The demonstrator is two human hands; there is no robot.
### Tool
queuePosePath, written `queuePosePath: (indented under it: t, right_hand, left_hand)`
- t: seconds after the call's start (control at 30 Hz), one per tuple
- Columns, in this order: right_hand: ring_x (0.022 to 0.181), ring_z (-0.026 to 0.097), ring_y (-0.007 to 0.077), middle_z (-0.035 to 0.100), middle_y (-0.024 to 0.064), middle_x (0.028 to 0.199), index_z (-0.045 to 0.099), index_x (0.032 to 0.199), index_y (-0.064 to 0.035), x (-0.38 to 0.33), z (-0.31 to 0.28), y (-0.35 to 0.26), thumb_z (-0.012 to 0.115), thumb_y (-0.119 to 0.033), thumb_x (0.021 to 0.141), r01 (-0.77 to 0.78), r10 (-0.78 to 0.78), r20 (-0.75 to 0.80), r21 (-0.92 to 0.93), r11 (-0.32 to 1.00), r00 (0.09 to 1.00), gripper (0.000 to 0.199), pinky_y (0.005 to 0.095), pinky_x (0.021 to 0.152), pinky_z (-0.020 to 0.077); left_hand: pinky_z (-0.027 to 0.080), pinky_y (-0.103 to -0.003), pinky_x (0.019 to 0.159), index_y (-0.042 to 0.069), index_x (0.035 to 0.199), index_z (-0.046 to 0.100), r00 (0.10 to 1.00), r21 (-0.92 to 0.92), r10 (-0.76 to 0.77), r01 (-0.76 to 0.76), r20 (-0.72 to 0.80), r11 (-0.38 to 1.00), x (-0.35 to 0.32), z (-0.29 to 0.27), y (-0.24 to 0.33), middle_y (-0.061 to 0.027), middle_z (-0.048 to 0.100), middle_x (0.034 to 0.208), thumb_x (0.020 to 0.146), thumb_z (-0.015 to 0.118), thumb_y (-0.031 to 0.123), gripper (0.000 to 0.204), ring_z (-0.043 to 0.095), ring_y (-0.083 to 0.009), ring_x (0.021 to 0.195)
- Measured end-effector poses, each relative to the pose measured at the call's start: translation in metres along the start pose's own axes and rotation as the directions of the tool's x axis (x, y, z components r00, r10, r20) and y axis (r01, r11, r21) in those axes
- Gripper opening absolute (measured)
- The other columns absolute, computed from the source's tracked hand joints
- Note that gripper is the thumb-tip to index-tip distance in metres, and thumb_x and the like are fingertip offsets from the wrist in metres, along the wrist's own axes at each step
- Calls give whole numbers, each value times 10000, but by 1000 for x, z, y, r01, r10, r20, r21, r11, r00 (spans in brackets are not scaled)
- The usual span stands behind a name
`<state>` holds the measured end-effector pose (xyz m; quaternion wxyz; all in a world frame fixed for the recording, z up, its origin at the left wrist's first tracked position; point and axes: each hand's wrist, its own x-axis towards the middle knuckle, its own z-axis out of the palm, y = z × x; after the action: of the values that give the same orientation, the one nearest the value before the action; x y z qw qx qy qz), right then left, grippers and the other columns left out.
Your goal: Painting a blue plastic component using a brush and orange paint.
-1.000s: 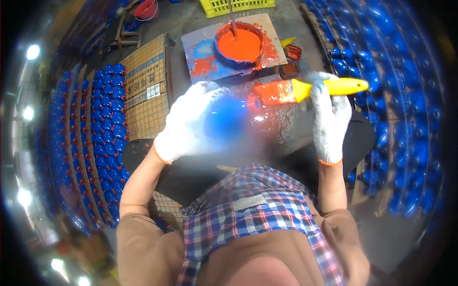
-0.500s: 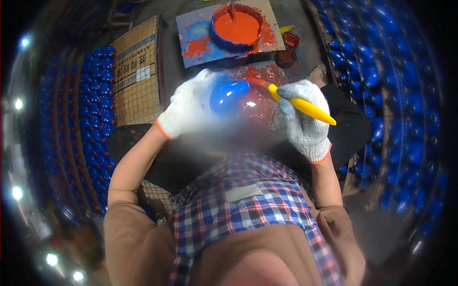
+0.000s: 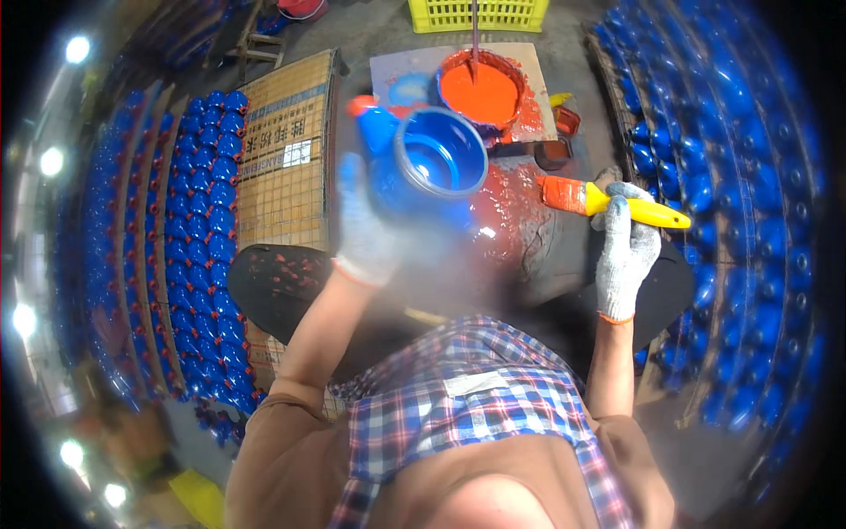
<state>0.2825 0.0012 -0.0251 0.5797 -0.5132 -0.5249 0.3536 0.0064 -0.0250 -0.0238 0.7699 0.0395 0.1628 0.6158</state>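
In my gloved left hand is a glossy blue pot, its round mouth facing up toward me. A stubby spout juts from the pot's left side and ends in an orange-red tip. Part of that hand is blurred, and its fingers are partly hidden by the pot. My gloved right hand grips a paintbrush by its yellow handle. The bristles are coated in orange-red paint and point left, apart from the pot.
Beyond my hands a bowl of orange paint with a stick in it stands on a paint-smeared board. A red-stained work surface lies between my knees. Racks of blue pots flank me. A yellow crate stands at the back.
The brush has come away from the blue pot and moved right with my right hand. My left hand has turned the pot, bringing its open mouth and orange-tipped spout into view.
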Motion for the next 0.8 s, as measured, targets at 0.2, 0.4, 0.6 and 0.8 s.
queuePosePath:
  t: [0.2, 0.4, 0.6, 0.8]
  right_hand:
    - [640, 492, 47, 581, 14, 773, 627, 1056, 10, 33, 27, -2, 597, -189, 942, -156, 162, -41, 127, 980, 986, 232, 200, 574, 386]
    - [705, 627, 177, 673, 105, 786, 657, 999, 14, 95, 75, 49, 626, -250, 902, 52, -41, 64, -189, 981, 997, 283, 299, 682, 484]
    - [704, 630, 321, 651, 150, 775, 640, 938, -51, 124, 108, 100, 637, -388, 873, 226, -177, 140, -553, 802, 974, 342, 397, 663, 475]
    - [700, 632, 317, 646, 133, 762, 628, 933, -68, 126, 99, 94, 662, -357, 866, 339, -228, 254, -610, 717, 940, 299, 390, 643, 484]
  left_hand:
    - [586, -425, 578, 5, 1346, 407, 970, 172, 28, 14, -240, 985, 4, 46, 30, -321, 588, 1079, 865, 385, 716, 859, 649, -371, 746]
    - [556, -364, 426, 98, 1338, 451, 913, 157, -244, 307, -327, 939, 40, -14, 55, -282, 614, 1045, 816, 384, 774, 857, 637, -385, 628]
    - [472, -309, 362, 18, 1226, 527, 975, 550, -14, 138, -222, 824, 38, -19, 34, -209, 647, 910, 886, 329, 699, 787, 605, -264, 552]
    - [451, -349, 997, 40, 1371, 447, 976, -4, -157, 159, 149, 987, 40, -8, 47, -82, 558, 1302, 995, 350, 436, 554, 563, -194, 1151]
